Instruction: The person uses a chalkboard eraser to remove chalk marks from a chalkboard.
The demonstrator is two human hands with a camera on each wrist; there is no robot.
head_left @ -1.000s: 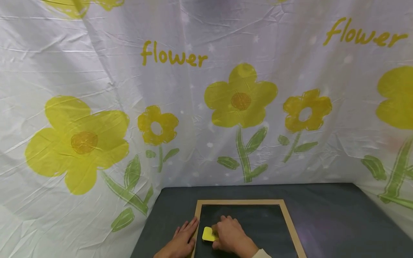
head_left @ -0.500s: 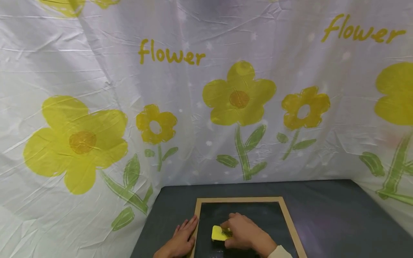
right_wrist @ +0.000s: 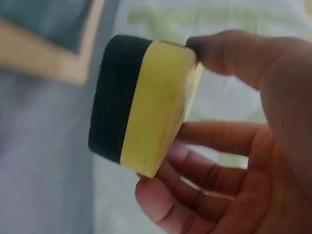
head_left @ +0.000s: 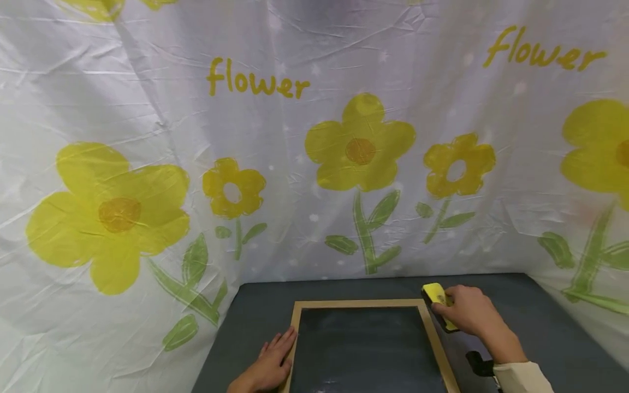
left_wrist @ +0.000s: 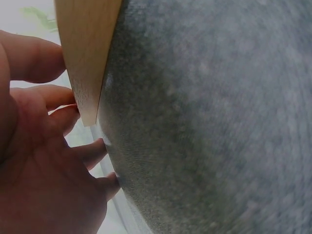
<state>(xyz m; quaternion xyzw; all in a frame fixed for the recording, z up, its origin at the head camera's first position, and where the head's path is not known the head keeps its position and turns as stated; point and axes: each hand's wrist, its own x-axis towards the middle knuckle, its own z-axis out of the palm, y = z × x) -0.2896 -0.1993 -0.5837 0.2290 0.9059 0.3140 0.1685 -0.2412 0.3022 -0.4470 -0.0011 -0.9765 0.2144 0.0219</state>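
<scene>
**Yellow eraser held off the board's far right corner**

White cloth printed with yellow flowers (head_left: 360, 147) and the word "flower" hangs behind and to both sides of the work surface. Below it lies a dark grey table (head_left: 540, 327), and on the table sits 1 chalkboard (head_left: 363, 349) with a pale wooden frame (head_left: 354, 303), its dark face showing faint chalk haze.

The left hand (head_left: 267, 364) lies flat beside the board's left rail, fingers straight and spread, their tips touching the wood; the left wrist view shows the fingers (left_wrist: 53, 105) against the frame's edge.

The right hand (head_left: 469, 312) is off the board, just past its far right corner, above the bare table. It pinches a small eraser (head_left: 439, 308) between thumb and curled fingers. In the right wrist view the eraser (right_wrist: 141, 105) shows 2 layers, a yellow back toward the palm and a black felt pad facing away.

The eraser's long axis runs roughly along the right rail, near to far. The board lies to the left of the right hand, which is the only hand near the eraser; the left hand is well apart across the board.
</scene>
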